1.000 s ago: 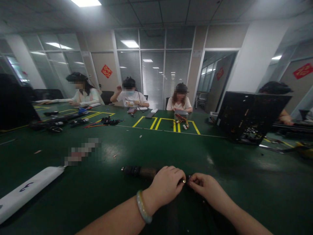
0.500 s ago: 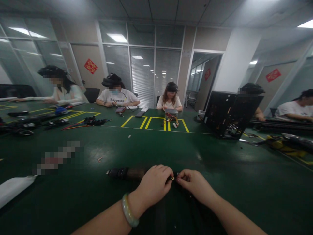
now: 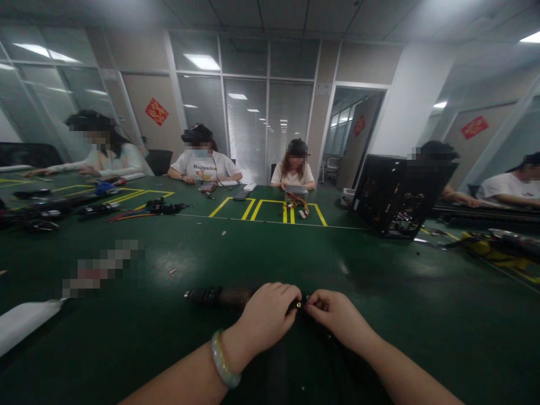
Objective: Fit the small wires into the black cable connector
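The curled left hand (image 3: 269,313) is holding a small black piece with a gold-coloured end (image 3: 299,305), the right hand (image 3: 335,311) bending just beside it, its grip unclear; a long, dark cylindrical tool (image 3: 230,297) is lying left-to-right on the green table (image 3: 152,343), nearer the left hand.

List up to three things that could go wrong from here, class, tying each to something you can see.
1. The small gold-coloured piece at the fingertips of the left hand could slip and be hard to find on the dark green table.
2. The dark cylindrical tool looks round and lies beside the left hand, so a bump might roll it.
3. The right hand works very close to the left, so fingers might get in each other's way.
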A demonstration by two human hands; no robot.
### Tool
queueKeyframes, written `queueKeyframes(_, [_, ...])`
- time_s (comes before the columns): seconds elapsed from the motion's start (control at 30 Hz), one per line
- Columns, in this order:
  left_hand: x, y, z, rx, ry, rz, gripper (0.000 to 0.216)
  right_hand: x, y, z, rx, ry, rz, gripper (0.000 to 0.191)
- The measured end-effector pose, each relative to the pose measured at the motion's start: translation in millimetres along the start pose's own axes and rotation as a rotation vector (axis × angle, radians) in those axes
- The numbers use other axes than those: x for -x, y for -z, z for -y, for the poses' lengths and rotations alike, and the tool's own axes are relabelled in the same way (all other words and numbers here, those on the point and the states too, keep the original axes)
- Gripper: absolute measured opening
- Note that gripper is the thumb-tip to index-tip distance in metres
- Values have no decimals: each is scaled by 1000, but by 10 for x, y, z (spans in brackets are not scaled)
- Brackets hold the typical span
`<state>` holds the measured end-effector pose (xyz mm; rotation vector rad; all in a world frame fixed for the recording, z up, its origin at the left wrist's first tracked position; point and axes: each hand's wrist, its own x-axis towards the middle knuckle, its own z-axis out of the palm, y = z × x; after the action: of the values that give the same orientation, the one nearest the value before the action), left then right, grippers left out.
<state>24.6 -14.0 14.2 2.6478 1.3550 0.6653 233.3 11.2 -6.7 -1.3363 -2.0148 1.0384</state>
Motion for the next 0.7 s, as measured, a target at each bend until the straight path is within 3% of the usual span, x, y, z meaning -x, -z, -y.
queueKeyframes(0.7, [-1,8,-4,16,6,6,9,24,31,29,9,-8,11,16])
